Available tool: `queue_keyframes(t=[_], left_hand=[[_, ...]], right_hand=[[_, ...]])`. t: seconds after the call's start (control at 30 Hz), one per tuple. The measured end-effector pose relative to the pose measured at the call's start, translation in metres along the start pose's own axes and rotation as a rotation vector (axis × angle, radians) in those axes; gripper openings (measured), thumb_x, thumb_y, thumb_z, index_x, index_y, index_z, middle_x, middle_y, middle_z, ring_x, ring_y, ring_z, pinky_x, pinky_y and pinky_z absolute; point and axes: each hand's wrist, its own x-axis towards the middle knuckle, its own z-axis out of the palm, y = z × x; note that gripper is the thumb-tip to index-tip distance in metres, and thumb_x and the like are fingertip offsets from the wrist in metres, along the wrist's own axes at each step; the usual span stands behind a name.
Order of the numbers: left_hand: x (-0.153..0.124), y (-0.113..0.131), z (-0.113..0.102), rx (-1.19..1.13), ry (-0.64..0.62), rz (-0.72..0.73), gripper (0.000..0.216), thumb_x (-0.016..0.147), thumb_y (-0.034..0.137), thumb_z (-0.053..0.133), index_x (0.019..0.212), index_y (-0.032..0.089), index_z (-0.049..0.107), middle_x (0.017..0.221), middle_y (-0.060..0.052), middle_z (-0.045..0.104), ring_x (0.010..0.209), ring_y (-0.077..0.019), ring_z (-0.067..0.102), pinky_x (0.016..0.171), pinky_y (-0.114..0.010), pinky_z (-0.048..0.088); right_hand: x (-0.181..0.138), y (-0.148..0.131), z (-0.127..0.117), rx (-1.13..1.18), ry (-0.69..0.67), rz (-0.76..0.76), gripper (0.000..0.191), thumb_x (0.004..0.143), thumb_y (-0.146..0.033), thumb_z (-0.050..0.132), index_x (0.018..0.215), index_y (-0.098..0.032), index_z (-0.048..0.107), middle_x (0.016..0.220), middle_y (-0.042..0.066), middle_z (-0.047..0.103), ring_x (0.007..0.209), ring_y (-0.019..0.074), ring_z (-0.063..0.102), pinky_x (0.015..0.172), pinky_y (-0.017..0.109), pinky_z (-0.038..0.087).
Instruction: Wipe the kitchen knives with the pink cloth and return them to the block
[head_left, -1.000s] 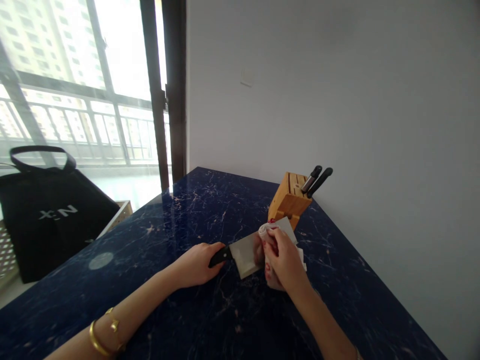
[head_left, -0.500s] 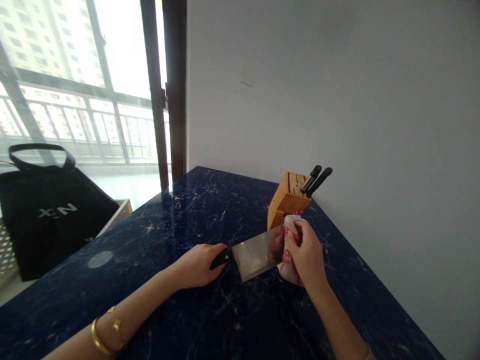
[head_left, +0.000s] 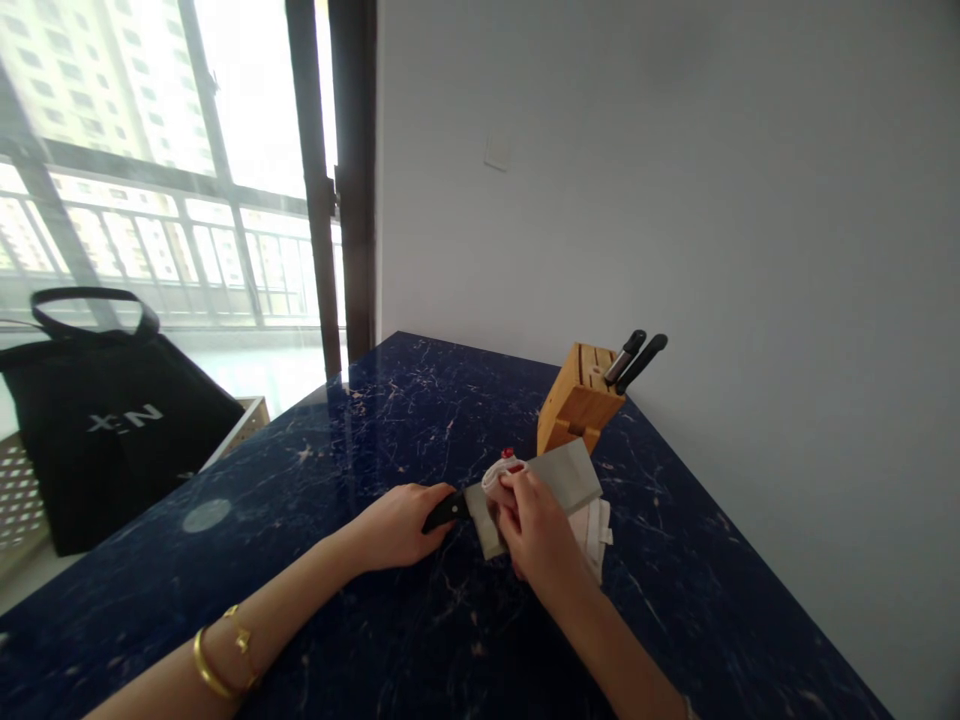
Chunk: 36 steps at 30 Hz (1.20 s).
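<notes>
My left hand (head_left: 409, 525) is wrapped round the black handle of a cleaver (head_left: 566, 474), whose broad metal blade points to the right above the table. Against the blade, near the handle end, my right hand (head_left: 538, 525) pinches a folded white cloth (head_left: 592, 530) with red marks. Part of this cloth hangs below the blade's lower edge. My right fingers and the cloth cover the middle of the blade. Just behind the blade's tip stands a wooden knife block (head_left: 574, 400) with two black-handled tools (head_left: 636, 360) in its slots.
The dark blue marble-patterned table (head_left: 420, 400) meets a plain wall (head_left: 675, 200) at the back and right. A black bag (head_left: 127, 430) leans beside a perforated pale basket (head_left: 19, 500) at the left, before a window (head_left: 187, 200).
My right hand has slid the cloth leftward along the blade, from the tip end to near the handle. The tip end of the blade is now uncovered. My left hand keeps its grip.
</notes>
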Motion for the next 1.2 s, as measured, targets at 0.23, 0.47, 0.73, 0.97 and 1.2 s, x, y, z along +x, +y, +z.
queue_keyframes(t=[0.23, 0.47, 0.73, 0.97, 1.2], left_hand=[[0.0, -0.002, 0.002, -0.026, 0.008, 0.009, 0.019, 0.079, 0.026, 0.046, 0.095, 0.021, 0.054, 0.084, -0.004, 0.065, 0.077, -0.0196, 0.062, 0.065, -0.025, 0.042], [-0.001, -0.002, 0.0, -0.035, -0.003, -0.01, 0.016, 0.077, 0.027, 0.048, 0.091, 0.021, 0.055, 0.077, -0.002, 0.065, 0.068, -0.0178, 0.061, 0.057, -0.024, 0.039], [0.001, -0.001, 0.0, -0.061, 0.037, -0.056, 0.015, 0.079, 0.028, 0.046, 0.089, 0.022, 0.055, 0.075, -0.001, 0.065, 0.068, -0.0175, 0.062, 0.057, -0.023, 0.039], [0.001, -0.005, -0.002, -0.092, 0.025, -0.051, 0.02, 0.076, 0.026, 0.047, 0.094, 0.022, 0.056, 0.073, -0.001, 0.064, 0.062, -0.016, 0.06, 0.054, -0.022, 0.038], [0.001, -0.009, -0.003, -0.123, 0.016, -0.047, 0.021, 0.075, 0.024, 0.047, 0.092, 0.021, 0.058, 0.069, 0.0, 0.063, 0.057, -0.0132, 0.057, 0.051, -0.021, 0.037]], right_hand=[[-0.004, -0.024, 0.011, 0.053, -0.054, -0.089, 0.028, 0.074, -0.003, 0.04, 0.095, -0.018, 0.051, 0.096, 0.009, 0.056, 0.095, 0.0216, 0.053, 0.084, 0.038, 0.045], [-0.006, -0.022, 0.001, 0.1, -0.182, -0.008, 0.024, 0.066, -0.001, 0.04, 0.078, -0.02, 0.05, 0.084, 0.004, 0.056, 0.082, 0.0174, 0.055, 0.072, 0.028, 0.045], [-0.015, -0.019, 0.006, 0.159, -0.214, -0.011, 0.02, 0.064, -0.001, 0.041, 0.068, -0.02, 0.045, 0.075, 0.0, 0.053, 0.072, 0.0132, 0.052, 0.062, 0.022, 0.039], [-0.005, -0.008, -0.007, 0.014, -0.122, -0.014, 0.017, 0.066, -0.004, 0.04, 0.068, -0.021, 0.042, 0.077, 0.001, 0.05, 0.075, 0.0157, 0.049, 0.065, 0.026, 0.038], [-0.001, 0.005, -0.013, -0.056, -0.136, 0.027, 0.017, 0.065, -0.004, 0.04, 0.069, -0.021, 0.04, 0.077, 0.001, 0.048, 0.075, 0.0158, 0.048, 0.066, 0.026, 0.038]])
